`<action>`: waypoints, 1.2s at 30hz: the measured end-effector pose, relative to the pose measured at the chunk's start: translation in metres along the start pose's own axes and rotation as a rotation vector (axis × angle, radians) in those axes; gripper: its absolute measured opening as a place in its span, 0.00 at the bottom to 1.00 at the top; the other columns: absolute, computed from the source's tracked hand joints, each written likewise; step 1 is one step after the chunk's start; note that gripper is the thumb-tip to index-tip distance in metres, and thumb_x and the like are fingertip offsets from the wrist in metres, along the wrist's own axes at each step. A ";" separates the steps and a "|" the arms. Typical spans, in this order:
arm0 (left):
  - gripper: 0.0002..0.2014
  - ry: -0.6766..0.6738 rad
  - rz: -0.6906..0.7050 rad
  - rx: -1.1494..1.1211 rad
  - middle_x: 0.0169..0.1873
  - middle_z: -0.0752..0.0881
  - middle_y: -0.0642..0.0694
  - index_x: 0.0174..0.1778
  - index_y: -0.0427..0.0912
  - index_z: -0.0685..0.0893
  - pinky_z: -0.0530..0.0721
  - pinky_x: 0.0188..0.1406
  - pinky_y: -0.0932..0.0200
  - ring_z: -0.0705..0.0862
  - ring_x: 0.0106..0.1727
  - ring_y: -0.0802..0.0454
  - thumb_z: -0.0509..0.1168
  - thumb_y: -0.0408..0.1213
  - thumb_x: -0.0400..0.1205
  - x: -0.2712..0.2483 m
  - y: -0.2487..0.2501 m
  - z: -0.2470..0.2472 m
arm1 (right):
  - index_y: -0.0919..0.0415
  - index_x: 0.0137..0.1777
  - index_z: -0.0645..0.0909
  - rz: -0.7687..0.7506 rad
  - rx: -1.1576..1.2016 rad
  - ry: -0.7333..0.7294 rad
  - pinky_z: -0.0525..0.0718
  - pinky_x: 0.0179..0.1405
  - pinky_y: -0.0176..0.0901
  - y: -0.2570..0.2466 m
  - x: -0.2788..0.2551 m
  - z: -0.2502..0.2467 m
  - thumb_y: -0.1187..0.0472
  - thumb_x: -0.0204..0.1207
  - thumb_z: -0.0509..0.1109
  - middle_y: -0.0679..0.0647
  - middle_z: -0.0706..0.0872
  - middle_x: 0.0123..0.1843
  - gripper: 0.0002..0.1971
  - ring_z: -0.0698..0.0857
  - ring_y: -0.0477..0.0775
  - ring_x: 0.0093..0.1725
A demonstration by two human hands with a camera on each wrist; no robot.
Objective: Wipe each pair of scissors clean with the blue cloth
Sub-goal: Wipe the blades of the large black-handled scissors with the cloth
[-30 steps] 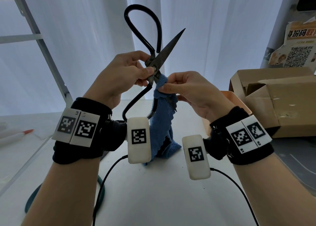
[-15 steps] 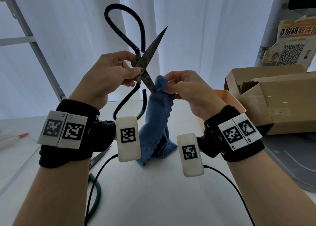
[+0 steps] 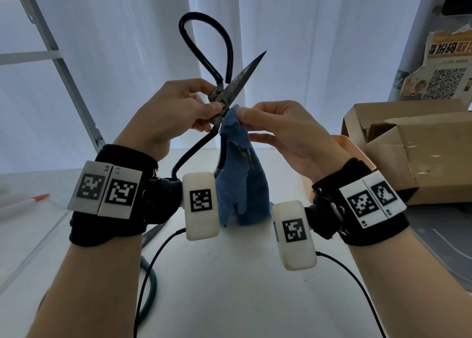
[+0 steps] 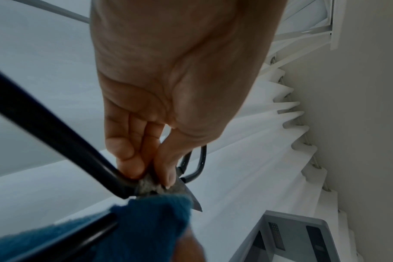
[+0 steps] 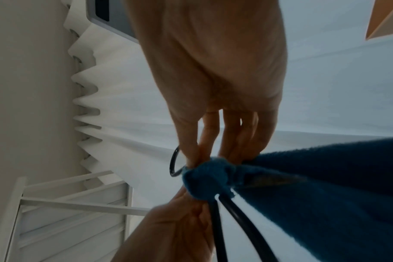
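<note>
Since a moment ago your right hand (image 3: 288, 133) has slid the blue cloth (image 3: 241, 179) up the lower blade to just beside the pivot, and the black scissors (image 3: 217, 100) sit a little further right in the head view. Nearest you, a second pair's blade (image 3: 150, 233) pokes out from under your left wrist on the white worktop (image 3: 229, 286), with a curved dark green piece (image 3: 150, 284) just in front of it. Above the worktop, your left hand (image 3: 173, 118) pinches the scissors at the pivot, thumb against curled fingers (image 4: 128, 159), holding them spread open, one handle loop and one blade pointing up. Your right hand pinches the top of the cloth between thumb and fingertips (image 5: 213, 148) around the lower blade, whose tip shows through the folds partway down. The rest of the cloth hangs down to the worktop. Off to the left lies a white pen with an orange tip (image 3: 23, 203). To the right stands an open cardboard box (image 3: 413, 146), with an orange container (image 3: 357, 148) just beside it. Behind everything hangs a white curtain (image 3: 127, 43).
</note>
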State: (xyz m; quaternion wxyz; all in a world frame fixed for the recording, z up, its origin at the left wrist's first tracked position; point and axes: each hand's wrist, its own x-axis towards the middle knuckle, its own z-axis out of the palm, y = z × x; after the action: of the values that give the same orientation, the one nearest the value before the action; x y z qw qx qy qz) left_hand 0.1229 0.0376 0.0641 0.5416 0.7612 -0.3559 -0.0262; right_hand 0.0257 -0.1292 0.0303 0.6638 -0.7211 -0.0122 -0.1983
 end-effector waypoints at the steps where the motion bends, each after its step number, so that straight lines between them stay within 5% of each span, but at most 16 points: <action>1: 0.05 -0.006 0.005 0.005 0.27 0.82 0.49 0.49 0.46 0.89 0.84 0.48 0.53 0.82 0.32 0.52 0.69 0.32 0.83 0.000 0.001 0.003 | 0.65 0.43 0.86 -0.008 -0.014 0.015 0.87 0.50 0.38 0.001 0.000 0.001 0.62 0.78 0.76 0.59 0.91 0.45 0.06 0.89 0.51 0.46; 5: 0.08 0.003 0.029 0.037 0.24 0.80 0.52 0.44 0.51 0.88 0.85 0.50 0.52 0.82 0.32 0.54 0.70 0.32 0.83 0.000 0.004 0.015 | 0.63 0.42 0.79 -0.037 -0.017 0.097 0.86 0.43 0.36 0.005 0.003 0.006 0.71 0.73 0.78 0.57 0.88 0.40 0.10 0.89 0.51 0.41; 8: 0.08 0.039 0.028 0.033 0.22 0.81 0.55 0.45 0.50 0.88 0.85 0.49 0.53 0.81 0.29 0.55 0.70 0.31 0.82 0.001 0.002 0.016 | 0.61 0.43 0.77 0.022 -0.032 0.052 0.88 0.45 0.37 0.004 0.004 0.002 0.76 0.73 0.75 0.63 0.89 0.46 0.13 0.89 0.54 0.44; 13: 0.08 0.046 0.017 0.009 0.25 0.82 0.51 0.45 0.50 0.88 0.85 0.50 0.53 0.82 0.30 0.54 0.70 0.31 0.83 0.001 0.002 0.015 | 0.60 0.43 0.77 0.032 -0.071 0.088 0.88 0.47 0.38 0.005 0.004 0.002 0.72 0.73 0.78 0.64 0.89 0.47 0.12 0.89 0.53 0.43; 19: 0.06 0.037 0.015 0.015 0.27 0.83 0.50 0.48 0.48 0.89 0.85 0.50 0.53 0.82 0.32 0.52 0.70 0.32 0.82 0.001 0.002 0.013 | 0.58 0.42 0.78 0.068 -0.108 0.046 0.84 0.65 0.57 0.002 0.004 0.001 0.69 0.73 0.79 0.63 0.90 0.47 0.11 0.87 0.56 0.48; 24: 0.09 -0.009 0.000 0.034 0.25 0.82 0.53 0.44 0.52 0.89 0.85 0.50 0.53 0.82 0.31 0.54 0.71 0.32 0.82 0.000 0.002 0.015 | 0.59 0.42 0.77 0.026 -0.070 0.118 0.85 0.62 0.56 0.004 0.003 0.005 0.70 0.71 0.80 0.72 0.89 0.51 0.13 0.87 0.58 0.48; 28: 0.07 0.025 0.012 0.025 0.27 0.84 0.50 0.46 0.49 0.90 0.85 0.49 0.53 0.82 0.31 0.54 0.71 0.32 0.82 0.000 0.001 0.013 | 0.58 0.41 0.78 0.074 -0.131 0.041 0.85 0.59 0.51 0.002 0.004 0.002 0.71 0.72 0.79 0.62 0.86 0.46 0.13 0.86 0.53 0.46; 36: 0.08 0.006 0.000 0.019 0.24 0.83 0.54 0.46 0.50 0.90 0.86 0.50 0.54 0.82 0.31 0.54 0.71 0.32 0.82 -0.001 0.003 0.015 | 0.57 0.40 0.79 0.052 -0.128 0.066 0.83 0.67 0.65 0.002 0.005 0.002 0.69 0.71 0.80 0.62 0.85 0.46 0.12 0.86 0.57 0.49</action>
State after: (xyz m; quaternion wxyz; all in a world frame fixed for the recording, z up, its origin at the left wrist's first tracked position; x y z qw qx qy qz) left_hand 0.1142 0.0259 0.0604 0.5353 0.7664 -0.3545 -0.0206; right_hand 0.0311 -0.1283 0.0295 0.6211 -0.7553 0.0413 -0.2050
